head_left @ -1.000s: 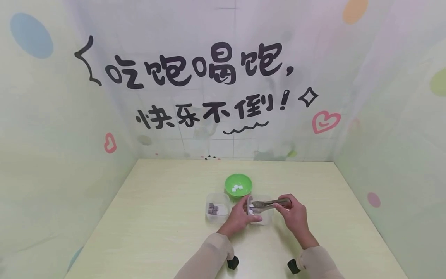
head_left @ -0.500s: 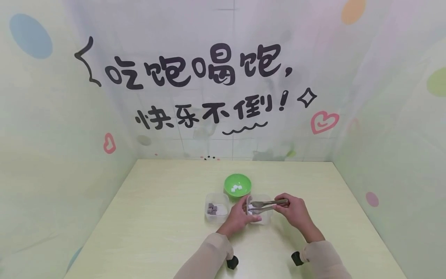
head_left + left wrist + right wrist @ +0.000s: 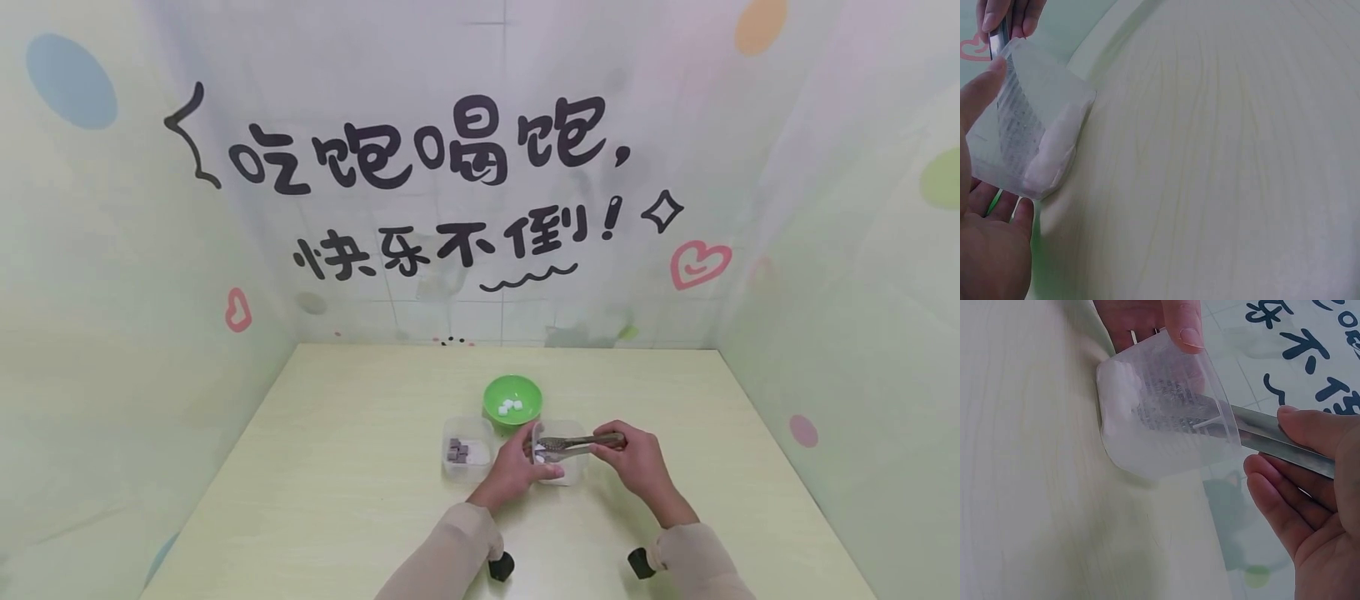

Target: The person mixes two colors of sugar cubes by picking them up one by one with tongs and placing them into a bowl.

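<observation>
Right hand (image 3: 636,457) gripping silvery tongs (image 3: 1266,427), translucent tub (image 3: 1160,444)

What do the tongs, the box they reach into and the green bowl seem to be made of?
Tongs: most likely metal, smooth and fairly shiny, given the grey colour and light streaks along the arms.
Box: probably thin plastic, clear to milky; the tongs show through its wall.
Green bowl: perhaps smooth plastic, judging by its even, bright colour, though glazed ceramic isn't ruled out.

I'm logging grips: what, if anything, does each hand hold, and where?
Right hand: tongs, by the handle end. Left hand: the box they dip into, by its walls.
</observation>
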Demonstrator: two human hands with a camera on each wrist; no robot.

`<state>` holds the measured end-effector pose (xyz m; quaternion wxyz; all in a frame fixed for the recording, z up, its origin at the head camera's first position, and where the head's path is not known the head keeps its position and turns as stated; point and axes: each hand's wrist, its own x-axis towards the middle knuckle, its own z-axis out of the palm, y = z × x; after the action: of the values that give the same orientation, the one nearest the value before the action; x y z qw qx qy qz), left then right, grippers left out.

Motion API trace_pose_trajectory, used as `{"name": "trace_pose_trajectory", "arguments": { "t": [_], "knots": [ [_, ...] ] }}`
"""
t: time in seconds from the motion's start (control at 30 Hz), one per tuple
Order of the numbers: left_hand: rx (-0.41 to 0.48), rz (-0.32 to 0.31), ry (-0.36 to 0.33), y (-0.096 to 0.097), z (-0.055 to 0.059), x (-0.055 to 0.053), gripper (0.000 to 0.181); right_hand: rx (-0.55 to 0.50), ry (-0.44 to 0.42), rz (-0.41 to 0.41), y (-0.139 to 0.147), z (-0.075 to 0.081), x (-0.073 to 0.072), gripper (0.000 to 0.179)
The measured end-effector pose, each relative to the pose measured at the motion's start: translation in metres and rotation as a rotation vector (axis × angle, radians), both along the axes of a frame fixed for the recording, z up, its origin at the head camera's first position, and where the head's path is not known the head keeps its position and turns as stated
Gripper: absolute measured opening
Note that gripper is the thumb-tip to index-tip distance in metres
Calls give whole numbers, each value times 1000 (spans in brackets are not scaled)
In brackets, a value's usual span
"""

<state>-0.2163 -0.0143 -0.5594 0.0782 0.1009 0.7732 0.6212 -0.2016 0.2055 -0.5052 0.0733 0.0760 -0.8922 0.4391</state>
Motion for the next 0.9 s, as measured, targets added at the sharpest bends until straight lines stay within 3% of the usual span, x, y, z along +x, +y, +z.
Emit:
{"name": "trace_pose_trajectory", "arguments": {
  "t": [0.9],
  "knots": [
    [-7, -1, -5, 0, 1, 0, 99, -112, 190, -36, 14, 0, 13, 19]
  ]
}}
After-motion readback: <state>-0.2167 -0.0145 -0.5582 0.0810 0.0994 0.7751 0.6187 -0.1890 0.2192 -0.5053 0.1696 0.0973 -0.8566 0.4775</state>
